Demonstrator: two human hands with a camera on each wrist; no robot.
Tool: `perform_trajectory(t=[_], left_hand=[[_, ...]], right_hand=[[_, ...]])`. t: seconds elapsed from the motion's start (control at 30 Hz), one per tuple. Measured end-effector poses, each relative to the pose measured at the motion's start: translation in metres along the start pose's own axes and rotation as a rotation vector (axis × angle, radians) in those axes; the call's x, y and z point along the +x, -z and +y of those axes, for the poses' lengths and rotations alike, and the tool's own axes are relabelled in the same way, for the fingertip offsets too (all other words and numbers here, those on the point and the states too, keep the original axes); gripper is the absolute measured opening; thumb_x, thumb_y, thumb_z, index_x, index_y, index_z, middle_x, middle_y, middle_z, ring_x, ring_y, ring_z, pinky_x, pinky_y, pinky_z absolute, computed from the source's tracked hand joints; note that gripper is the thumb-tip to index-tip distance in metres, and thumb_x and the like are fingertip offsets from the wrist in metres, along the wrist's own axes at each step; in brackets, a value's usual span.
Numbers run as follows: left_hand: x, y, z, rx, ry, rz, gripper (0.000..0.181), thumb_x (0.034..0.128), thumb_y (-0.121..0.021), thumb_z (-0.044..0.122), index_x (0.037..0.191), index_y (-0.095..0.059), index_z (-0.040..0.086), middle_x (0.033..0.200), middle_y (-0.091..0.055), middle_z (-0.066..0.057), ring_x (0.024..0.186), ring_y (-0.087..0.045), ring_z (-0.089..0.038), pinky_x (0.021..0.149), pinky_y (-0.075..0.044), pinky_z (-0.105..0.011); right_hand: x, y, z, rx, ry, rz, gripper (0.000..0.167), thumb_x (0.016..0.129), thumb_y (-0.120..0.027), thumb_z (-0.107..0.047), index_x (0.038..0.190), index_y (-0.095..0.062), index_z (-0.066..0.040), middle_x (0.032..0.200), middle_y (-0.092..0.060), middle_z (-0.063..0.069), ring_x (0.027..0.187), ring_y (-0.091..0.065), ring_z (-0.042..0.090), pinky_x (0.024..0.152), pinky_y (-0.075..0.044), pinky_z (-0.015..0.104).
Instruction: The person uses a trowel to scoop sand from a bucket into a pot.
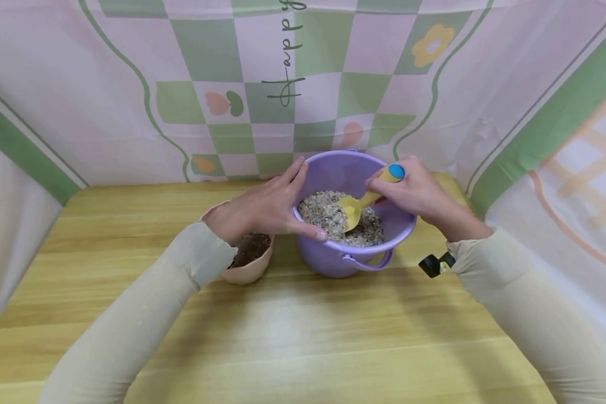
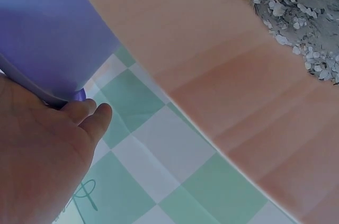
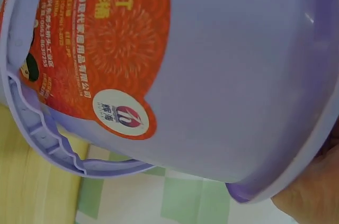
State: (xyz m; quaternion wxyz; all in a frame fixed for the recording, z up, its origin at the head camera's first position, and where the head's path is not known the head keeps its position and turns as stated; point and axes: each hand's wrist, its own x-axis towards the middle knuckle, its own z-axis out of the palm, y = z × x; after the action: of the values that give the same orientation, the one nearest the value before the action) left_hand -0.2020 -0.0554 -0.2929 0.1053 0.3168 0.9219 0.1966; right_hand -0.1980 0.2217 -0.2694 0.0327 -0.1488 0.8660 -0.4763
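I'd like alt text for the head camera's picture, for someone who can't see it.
A person's right hand holds a yellow scoop in gravel-like grains inside a purple bucket, while the left hand rests against it. Left of the bucket, a partly hidden peach pot of dark, soil-like material stands on a wood-grained table, before a patterned cloth.

Table (image 1: 81,269) in wood grain, two containers standing on it.
Under your fingers you have a yellowish top, grain running left to right, with a pale patch of glare nearer to you than the fingers. A purple bucket (image 1: 328,261) stands upright on it, below the fingers of your right hand (image 1: 409,188), its rim touched by those of your left hand (image 1: 267,207). A pink pot (image 1: 249,274) stands just left of the bucket, a strip of wood showing between them, back from your left fingers toward the wrist and partly hidden there.
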Motion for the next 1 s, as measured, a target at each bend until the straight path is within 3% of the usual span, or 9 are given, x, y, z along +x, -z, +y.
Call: perform_trajectory(t=[0.23,1.0], left_hand=[[0.0,0.0004,0.0008,0.006,-0.004,0.004,0.142,0.0669,-0.069,0.082,0.158,0.011,0.008,0.165,0.019,-0.008,0.151,-0.008,-0.032,0.119,-0.022,-0.043],[0.0006,-0.0007,0.0003,-0.006,-0.005,-0.007,0.141,0.0682,-0.069,0.081,0.158,0.013,0.008,0.164,0.021,-0.007,0.151,-0.006,-0.032,0.119,-0.021,-0.042]], right_hand=[[-0.0002,-0.0017,-0.0009,0.033,-0.002,0.001,0.024,0.09,-0.069,-0.005,0.098,-0.069,0.017,0.072,-0.074,0.011,0.06,-0.072,0.017,0.062,-0.06,0.035],[0.005,-0.0097,-0.001,0.097,-0.004,-0.039,0.026,0.092,-0.068,-0.006,0.101,-0.067,0.019,0.081,-0.074,0.015,0.072,-0.074,0.026,0.068,-0.061,0.037]])
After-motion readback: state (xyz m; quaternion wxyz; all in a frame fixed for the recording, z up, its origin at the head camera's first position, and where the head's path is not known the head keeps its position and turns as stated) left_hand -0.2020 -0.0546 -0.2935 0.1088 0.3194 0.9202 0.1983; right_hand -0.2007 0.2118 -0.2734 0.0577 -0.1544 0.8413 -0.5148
